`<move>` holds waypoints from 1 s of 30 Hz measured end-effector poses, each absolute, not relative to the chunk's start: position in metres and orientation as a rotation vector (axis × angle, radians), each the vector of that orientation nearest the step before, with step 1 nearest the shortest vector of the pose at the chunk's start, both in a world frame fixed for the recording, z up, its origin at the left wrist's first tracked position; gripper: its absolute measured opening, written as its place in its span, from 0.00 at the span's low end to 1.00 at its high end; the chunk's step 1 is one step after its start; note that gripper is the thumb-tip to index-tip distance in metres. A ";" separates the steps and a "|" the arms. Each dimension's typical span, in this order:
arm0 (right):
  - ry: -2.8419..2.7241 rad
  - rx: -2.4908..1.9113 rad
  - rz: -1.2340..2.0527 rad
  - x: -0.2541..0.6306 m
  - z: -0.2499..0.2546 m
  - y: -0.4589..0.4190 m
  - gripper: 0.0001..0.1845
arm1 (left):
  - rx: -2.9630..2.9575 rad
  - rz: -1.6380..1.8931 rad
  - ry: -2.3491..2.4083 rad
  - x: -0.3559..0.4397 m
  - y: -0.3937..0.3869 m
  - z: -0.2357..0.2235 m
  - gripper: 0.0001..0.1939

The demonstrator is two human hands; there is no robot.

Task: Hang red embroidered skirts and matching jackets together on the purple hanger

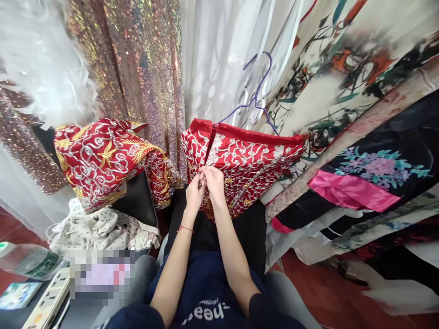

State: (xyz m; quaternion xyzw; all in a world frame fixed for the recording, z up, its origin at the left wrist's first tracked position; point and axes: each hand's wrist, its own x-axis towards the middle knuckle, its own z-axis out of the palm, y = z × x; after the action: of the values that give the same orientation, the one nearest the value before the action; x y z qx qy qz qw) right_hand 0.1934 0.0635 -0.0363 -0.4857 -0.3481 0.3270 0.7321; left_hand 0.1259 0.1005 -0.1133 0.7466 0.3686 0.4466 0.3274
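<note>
A red garment with silver embroidery and a plain red waistband point(254, 135), most likely a skirt, hangs from a purple wire hanger point(255, 98). A narrow slit point(210, 148) runs down from its waistband. At the slit's lower end my left hand point(195, 195) and my right hand point(214, 183) meet, fingers closed in a pinch on the garment. A tiny dark spot shows between the fingertips, too small to name. The garment's lower part drapes over black cloth point(245, 233) on my lap.
To the left, a red and gold embroidered garment point(106, 160) lies over a black chair point(139, 196), above white dotted cloth point(103, 228). A plastic bottle point(30, 260) and power strip point(51, 297) are lower left. Clothes with a pink sash point(353, 189) hang at right; a sequined curtain point(147, 55) hangs behind.
</note>
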 end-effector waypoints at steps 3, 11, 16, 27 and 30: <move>-0.782 -1.091 0.584 0.200 -0.014 0.077 0.11 | 1.977 1.179 0.996 0.127 0.096 -0.112 0.09; -0.920 -1.192 0.315 0.223 0.044 0.104 0.14 | 2.014 1.216 0.983 0.131 0.092 -0.111 0.11; -1.210 -1.571 0.006 0.238 0.071 0.099 0.14 | 2.036 1.194 1.006 0.134 0.101 -0.113 0.09; -1.547 -1.851 -0.471 0.279 0.117 0.178 0.22 | 2.138 1.078 1.044 0.126 0.102 -0.099 0.08; -1.604 -1.950 -0.295 0.269 0.120 0.181 0.19 | 2.127 1.076 1.061 0.127 0.102 -0.098 0.06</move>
State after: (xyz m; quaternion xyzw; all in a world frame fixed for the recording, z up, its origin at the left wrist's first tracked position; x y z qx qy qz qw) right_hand 0.2687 0.1809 0.1197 -0.7329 -0.6029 -0.1110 0.2950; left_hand 0.1272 0.1017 -0.0978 0.7865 0.3923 0.3978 0.2632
